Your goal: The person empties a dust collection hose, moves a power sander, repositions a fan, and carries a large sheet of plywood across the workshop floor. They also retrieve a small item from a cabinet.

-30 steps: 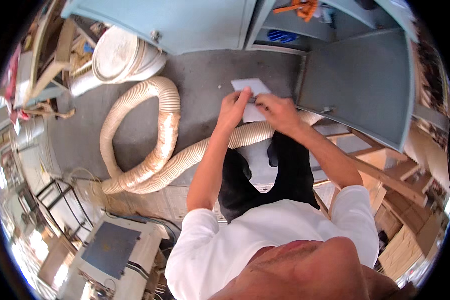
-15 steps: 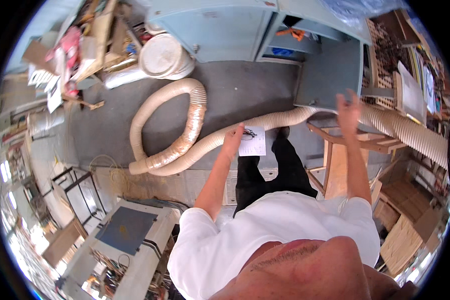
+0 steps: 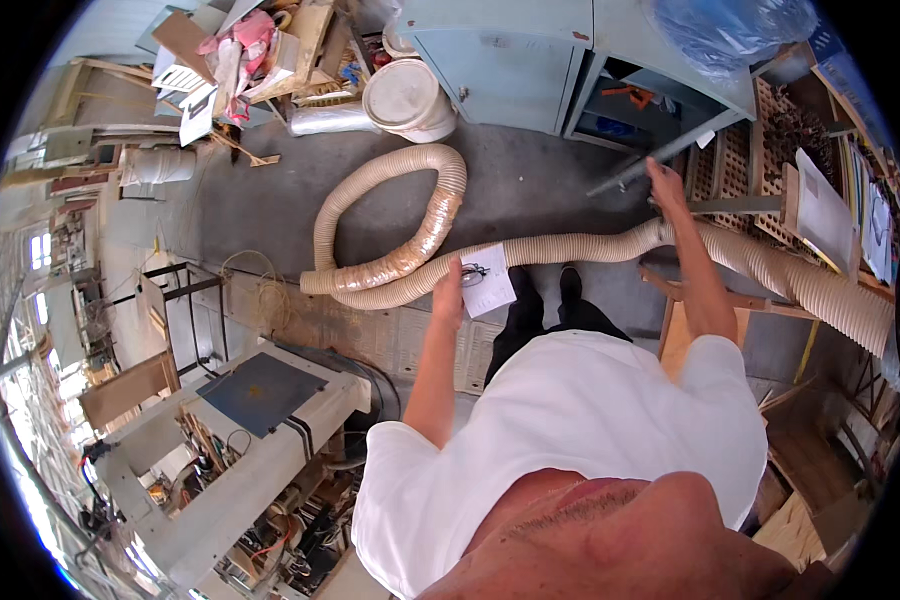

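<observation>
My left hand (image 3: 450,292) is closed on a white sheet of paper (image 3: 488,294) with writing on it. A pair of dark-framed glasses (image 3: 472,275) lies against the sheet beside my thumb. Farther right, my right hand (image 3: 667,186) is at the blue-grey cabinet door (image 3: 692,139), its fingers curled against it and partly hidden. That door stands partly open, seen nearly edge-on. Inside the cabinet (image 3: 610,72) are an orange item and a blue one on shelves.
A ribbed, cream-coloured hose (image 3: 560,247) crosses the floor before my feet and loops at the left. A lidded white bucket (image 3: 407,98) stands by the cabinet. At right are a wooden frame (image 3: 678,335) and racks of papers; a cluttered machine table (image 3: 255,480) is at lower left.
My right hand has come against the cabinet door, which has swung from wide open toward the cabinet. The left hand keeps the paper and glasses. The whole view has shifted.
</observation>
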Demonstrator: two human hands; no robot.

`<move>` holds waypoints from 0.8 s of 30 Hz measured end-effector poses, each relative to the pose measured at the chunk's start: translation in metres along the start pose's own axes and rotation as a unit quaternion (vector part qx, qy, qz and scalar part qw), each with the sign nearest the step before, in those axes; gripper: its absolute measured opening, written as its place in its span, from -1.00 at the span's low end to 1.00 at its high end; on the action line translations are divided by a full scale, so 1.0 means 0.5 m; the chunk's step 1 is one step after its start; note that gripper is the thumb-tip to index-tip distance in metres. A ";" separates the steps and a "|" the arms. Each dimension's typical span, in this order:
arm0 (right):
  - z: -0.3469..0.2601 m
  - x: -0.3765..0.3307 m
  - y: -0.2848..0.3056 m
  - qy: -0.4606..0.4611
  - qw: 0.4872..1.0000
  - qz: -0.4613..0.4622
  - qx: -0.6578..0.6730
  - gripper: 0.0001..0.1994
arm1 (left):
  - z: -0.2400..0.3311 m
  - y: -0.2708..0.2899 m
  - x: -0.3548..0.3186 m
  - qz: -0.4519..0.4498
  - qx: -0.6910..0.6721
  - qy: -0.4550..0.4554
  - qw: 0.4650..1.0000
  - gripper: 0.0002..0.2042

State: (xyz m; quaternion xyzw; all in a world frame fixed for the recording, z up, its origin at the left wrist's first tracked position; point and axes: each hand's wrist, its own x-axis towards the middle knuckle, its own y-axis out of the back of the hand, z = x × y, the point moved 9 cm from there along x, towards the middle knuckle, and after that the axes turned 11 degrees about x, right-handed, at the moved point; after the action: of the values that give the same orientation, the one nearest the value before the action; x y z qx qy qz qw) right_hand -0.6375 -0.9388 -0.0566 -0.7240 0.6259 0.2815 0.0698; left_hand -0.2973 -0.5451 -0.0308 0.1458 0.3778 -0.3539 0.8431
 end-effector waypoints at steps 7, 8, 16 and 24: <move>-0.147 -0.087 -0.240 0.059 0.973 -0.222 -0.019 -0.54 | -0.023 -0.092 -0.089 -0.009 -0.046 -0.072 0.996 -0.57; -0.124 -0.104 -0.253 0.058 0.967 -0.247 -0.027 -0.55 | -0.013 -0.103 -0.109 0.001 -0.054 -0.087 0.995 -0.57; -0.052 -0.428 -0.283 0.033 0.891 -0.451 -0.034 -0.72 | 0.065 -0.118 -0.208 0.194 0.109 -0.193 0.956 -0.47; -0.137 -0.564 -0.309 0.081 0.843 -0.532 -0.003 -0.70 | 0.110 -0.190 -0.302 0.245 0.173 -0.329 0.895 -0.62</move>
State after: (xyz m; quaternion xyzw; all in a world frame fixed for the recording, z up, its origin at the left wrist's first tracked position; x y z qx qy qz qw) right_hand -0.4858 -0.6934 0.1011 -0.9661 0.1473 0.1434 0.1560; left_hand -0.4053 -0.5668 0.1200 0.2527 -0.0359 -0.2238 0.9406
